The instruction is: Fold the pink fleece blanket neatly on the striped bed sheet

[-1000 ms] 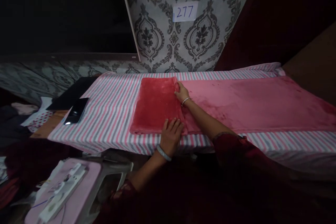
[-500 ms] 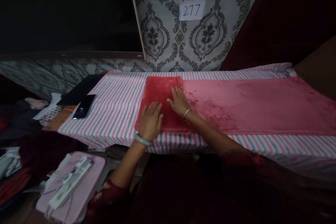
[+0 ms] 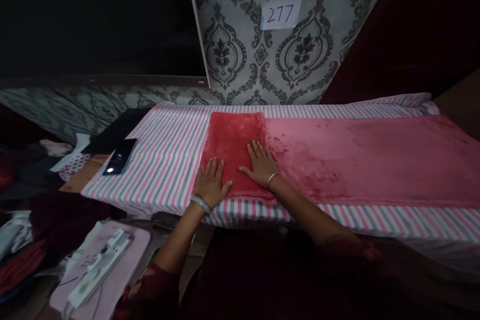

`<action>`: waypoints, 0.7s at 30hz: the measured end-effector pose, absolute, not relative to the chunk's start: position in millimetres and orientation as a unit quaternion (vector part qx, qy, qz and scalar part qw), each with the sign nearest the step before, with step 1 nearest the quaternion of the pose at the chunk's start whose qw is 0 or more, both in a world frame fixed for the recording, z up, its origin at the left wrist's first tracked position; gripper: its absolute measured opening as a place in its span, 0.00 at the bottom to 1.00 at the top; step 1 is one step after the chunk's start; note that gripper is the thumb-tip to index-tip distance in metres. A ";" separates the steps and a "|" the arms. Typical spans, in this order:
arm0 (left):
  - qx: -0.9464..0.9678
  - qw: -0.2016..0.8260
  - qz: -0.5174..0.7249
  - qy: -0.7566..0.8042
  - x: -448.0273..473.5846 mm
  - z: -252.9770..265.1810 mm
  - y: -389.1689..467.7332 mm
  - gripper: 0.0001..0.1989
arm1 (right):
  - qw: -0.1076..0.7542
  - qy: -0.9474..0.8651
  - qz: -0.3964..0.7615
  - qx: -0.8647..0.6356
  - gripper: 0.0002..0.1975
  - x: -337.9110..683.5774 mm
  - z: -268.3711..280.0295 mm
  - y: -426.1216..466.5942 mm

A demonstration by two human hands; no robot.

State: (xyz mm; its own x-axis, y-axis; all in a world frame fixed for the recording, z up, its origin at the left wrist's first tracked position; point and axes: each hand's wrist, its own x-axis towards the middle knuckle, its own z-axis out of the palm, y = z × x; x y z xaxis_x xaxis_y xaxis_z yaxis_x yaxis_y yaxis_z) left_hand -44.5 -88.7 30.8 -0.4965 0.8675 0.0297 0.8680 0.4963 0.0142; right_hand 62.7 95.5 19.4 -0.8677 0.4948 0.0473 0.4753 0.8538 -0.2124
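A long plush cloth (image 3: 367,160) lies spread on a striped sheet (image 3: 161,145), its paler pink side facing up. Its left end is folded over into a darker red flap (image 3: 234,135). My left hand (image 3: 210,183) rests flat on the flap's near left corner, fingers spread, a bangle at the wrist. Flat on the flap's near right part, beside the fold's edge, lies my right hand (image 3: 261,164), thumb pointing left and a thin bracelet on the wrist. Neither hand grasps the fabric.
A phone (image 3: 120,156) lies on the sheet's left end. Behind stand a dark television (image 3: 101,20) and a patterned wall with a paper marked 277 (image 3: 281,13). Lower left, a power strip (image 3: 99,270) sits on a pink board (image 3: 131,255), near piled clothes (image 3: 22,260).
Both hands have moved nearer to me over the red flap, the left also slightly to the left. My fingers now lie flatter and more spread. The view has shifted slightly.
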 end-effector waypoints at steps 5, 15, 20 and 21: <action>-0.517 -0.009 -0.075 -0.852 -59.2 32.1 -96.5 0.38 | 0.075 -0.958 0.133 -0.244 0.45 62.6 20.4 97.4; -0.457 -0.040 -0.204 -0.865 -149.6 93.8 -21.1 0.28 | 0.129 -0.895 0.185 -0.385 0.35 14.8 70.6 168.1; -0.335 -0.103 -0.199 -0.915 -179.9 90.1 18.8 0.27 | 0.095 -0.860 0.235 -0.443 0.33 7.4 64.4 195.0; -0.326 -0.103 -0.199 -0.918 -183.5 87.9 22.3 0.27 | 0.098 -0.864 0.233 -0.436 0.34 6.3 61.8 196.3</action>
